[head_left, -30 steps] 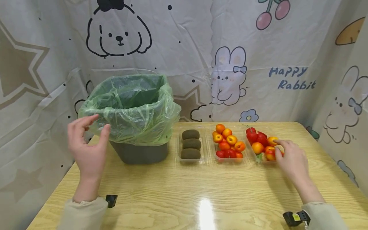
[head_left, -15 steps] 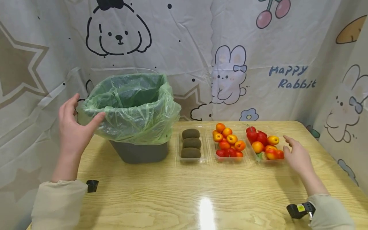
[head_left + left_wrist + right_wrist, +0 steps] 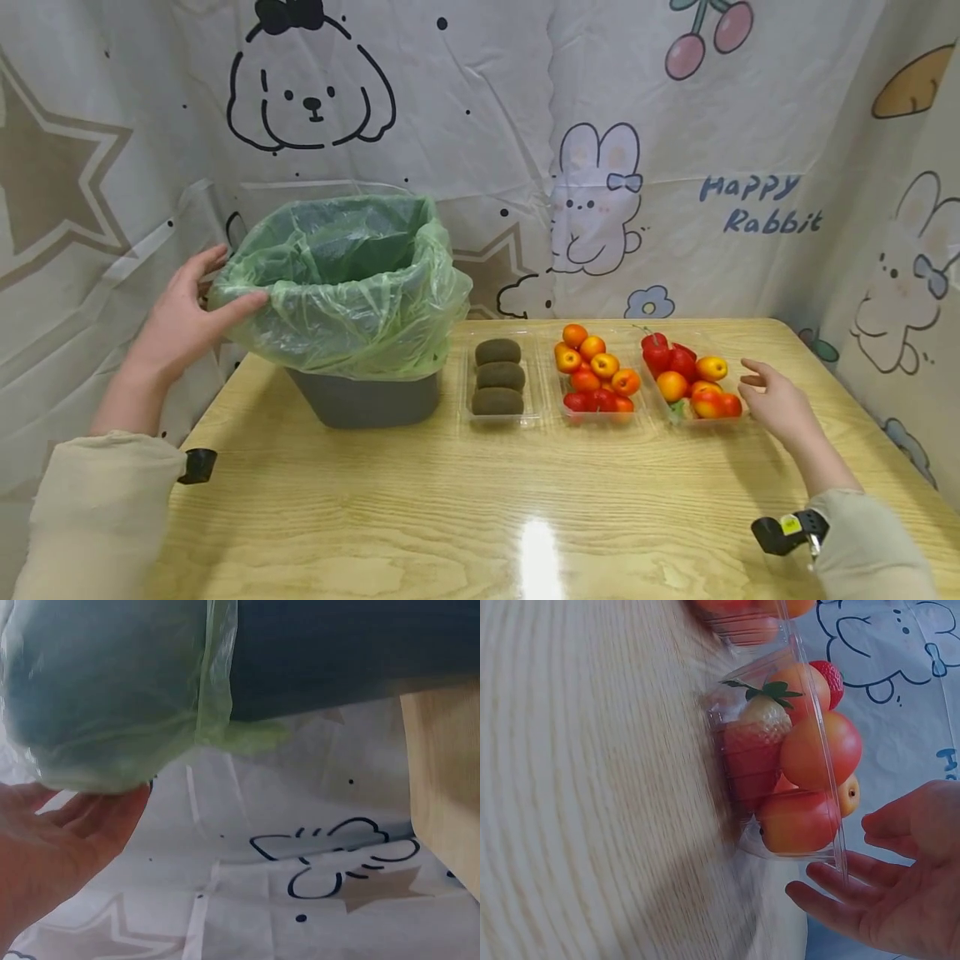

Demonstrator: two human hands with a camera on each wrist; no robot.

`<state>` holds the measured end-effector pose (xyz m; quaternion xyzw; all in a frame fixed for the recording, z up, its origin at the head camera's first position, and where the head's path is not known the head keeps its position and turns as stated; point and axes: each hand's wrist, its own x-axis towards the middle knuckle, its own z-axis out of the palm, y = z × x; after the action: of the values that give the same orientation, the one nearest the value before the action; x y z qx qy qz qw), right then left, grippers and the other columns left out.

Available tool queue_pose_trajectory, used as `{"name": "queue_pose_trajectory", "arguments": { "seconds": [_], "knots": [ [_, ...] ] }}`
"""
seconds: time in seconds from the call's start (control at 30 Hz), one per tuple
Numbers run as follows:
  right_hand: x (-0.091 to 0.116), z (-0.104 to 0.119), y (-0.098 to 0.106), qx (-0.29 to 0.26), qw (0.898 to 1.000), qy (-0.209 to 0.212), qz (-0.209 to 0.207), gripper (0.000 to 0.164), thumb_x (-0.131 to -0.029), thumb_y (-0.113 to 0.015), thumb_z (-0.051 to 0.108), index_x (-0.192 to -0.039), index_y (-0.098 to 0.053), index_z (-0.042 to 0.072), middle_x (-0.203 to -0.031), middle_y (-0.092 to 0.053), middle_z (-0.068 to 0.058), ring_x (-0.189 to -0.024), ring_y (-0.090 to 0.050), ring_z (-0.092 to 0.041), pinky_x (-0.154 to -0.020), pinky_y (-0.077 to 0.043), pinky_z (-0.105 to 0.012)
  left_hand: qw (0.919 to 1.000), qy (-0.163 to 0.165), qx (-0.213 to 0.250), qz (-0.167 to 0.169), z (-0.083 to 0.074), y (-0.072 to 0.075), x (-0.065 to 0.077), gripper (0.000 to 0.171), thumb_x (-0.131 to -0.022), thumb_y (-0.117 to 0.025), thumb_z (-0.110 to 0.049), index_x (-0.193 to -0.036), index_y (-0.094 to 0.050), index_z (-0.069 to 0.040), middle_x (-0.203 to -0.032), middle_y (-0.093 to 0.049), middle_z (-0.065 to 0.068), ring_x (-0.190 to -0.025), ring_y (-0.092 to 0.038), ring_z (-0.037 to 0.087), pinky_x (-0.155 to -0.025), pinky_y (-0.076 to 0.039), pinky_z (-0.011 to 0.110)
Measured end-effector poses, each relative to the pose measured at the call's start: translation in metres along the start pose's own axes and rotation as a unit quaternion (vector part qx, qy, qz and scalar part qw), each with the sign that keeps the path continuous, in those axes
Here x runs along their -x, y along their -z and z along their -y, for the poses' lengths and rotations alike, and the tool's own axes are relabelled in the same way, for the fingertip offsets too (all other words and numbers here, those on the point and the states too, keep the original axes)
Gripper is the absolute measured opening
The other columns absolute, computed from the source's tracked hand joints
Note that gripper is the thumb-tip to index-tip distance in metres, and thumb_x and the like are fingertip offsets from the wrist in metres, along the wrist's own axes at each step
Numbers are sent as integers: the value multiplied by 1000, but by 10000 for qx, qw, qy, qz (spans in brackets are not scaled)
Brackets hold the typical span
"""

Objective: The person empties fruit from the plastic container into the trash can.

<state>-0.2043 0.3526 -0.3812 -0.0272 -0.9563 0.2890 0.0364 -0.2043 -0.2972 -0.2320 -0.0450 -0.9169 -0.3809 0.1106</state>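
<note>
Head view: we sweep left to right across the wooden table (image 3: 450, 500).
Left hand (image 3: 172, 325): spread wide around the left end of the bin (image 3: 367, 404), thumb in front, fingers behind; the left wrist view puts fingertips against the green liner (image 3: 367, 325).
Bin: just one, grey, upright at the table's left; we'd call it stiff and fairly light, best taken by the rim at opposite ends.
Green liner: one, folded over the bin's mouth; thin, soft and probably slippery, so we'd pinch it together with the rim.
Left tray (image 3: 532, 379): three kiwis (image 3: 498, 377) in a column, and we'd expect a sure grip on those dull skins.
Middle tray (image 3: 617, 343): at least nine orange-to-red fruits (image 3: 604, 365), glossy and apt to roll; any underneath escape our count.
Right tray (image 3: 841, 851): clear, likely flexible, best held by opposite walls; we make it at least eight fruits, and the leafy strawberry (image 3: 754, 757) looks easiest to bruise.
Right hand (image 3: 783, 408): just beside the right tray, fingers loosely bent, a moderate gap to the thumb, nothing held; whether it touches the wall, we can't tell.
</note>
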Motion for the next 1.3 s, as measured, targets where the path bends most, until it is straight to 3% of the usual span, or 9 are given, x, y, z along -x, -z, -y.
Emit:
{"name": "queue_pose_trajectory", "arguments": {
  "seconds": [0.23,0.37,0.5,0.7,0.87,0.97,1.1,1.2,1.3],
  "knots": [
    [-6,-10,2,-420,9976,-247,481,53,-96,-40,14,-135,-20,-16,-122,-40,-42,-103,-51,-48,-70,-52,-40,9966,146,-207,781,4,12,-11,86,-89,-53,-42,-147,6,-19,-151,-1,19,-131,-13,47,-96,-21,64],
    [-12,-17,2,-921,9912,-489,817,56,-97,-38,16,-137,-14,-16,-125,-34,-44,-105,-50,-47,-70,-53,-37,9922,206,-353,1177,6,16,-17,87,-89,-52,-42,-147,9,-19,-150,3,22,-131,-10,50,-95,-20,66],
    [-17,-20,3,-1248,9842,-587,1114,59,-97,-38,19,-137,-12,-16,-127,-32,-43,-102,-54,-41,-72,-53,-37,9894,198,-181,1425,9,17,-20,85,-91,-51,-39,-146,11,-21,-150,11,19,-132,-2,50,-96,-17,67],
    [-27,-20,7,-1407,9749,-824,1514,63,-97,-39,25,-138,-12,-15,-130,-30,-41,-98,-58,-27,-75,-52,-36,9880,134,82,1537,10,19,-22,81,-93,-49,-36,-146,10,-25,-150,16,14,-134,6,46,-97,-13,68],
    [-32,-23,9,-1410,9670,-1030,1857,66,-96,-40,29,-137,-13,-14,-130,-29,-39,-102,-53,-32,-78,-51,-36,9883,139,-48,1518,8,19,-23,81,-92,-50,-38,-146,9,-26,-151,16,12,-135,7,44,-96,-12,68],
    [-34,-25,9,-1547,9597,-1081,2082,68,-96,-41,31,-137,-13,-15,-128,-31,-38,-99,-52,-29,-78,-51,-34,9883,123,-29,1517,7,19,-23,81,-92,-50,-38,-147,8,-26,-151,15,11,-135,8,41,-97,-12,68],
    [-38,-29,10,-1874,9458,-1179,2374,69,-95,-43,30,-138,-12,-14,-112,-47,-22,-89,-52,-17,-75,-51,-29,9883,72,141,1516,9,19,-24,76,-94,-47,-36,-147,7,-25,-151,15,12,-135,9,40,-98,-10,67],
    [-40,-32,12,-2161,9322,-1298,2597,69,-96,-44,28,-139,-9,-13,-103,-49,-6,-86,-51,-13,-75,-51,-28,9878,78,225,1541,10,19,-25,74,-95,-44,-36,-147,7,-25,-151,16,12,-135,10,40,-99,-9,67],
    [-41,-35,12,-2570,9152,-1420,2760,69,-95,-45,24,-139,-7,-13,-98,-51,0,-86,-54,-12,-79,-51,-32,9873,126,166,1576,9,18,-26,74,-95,-43,-38,-146,8,-27,-150,18,10,-135,12,39,-98,-9,68]
  ]
}}
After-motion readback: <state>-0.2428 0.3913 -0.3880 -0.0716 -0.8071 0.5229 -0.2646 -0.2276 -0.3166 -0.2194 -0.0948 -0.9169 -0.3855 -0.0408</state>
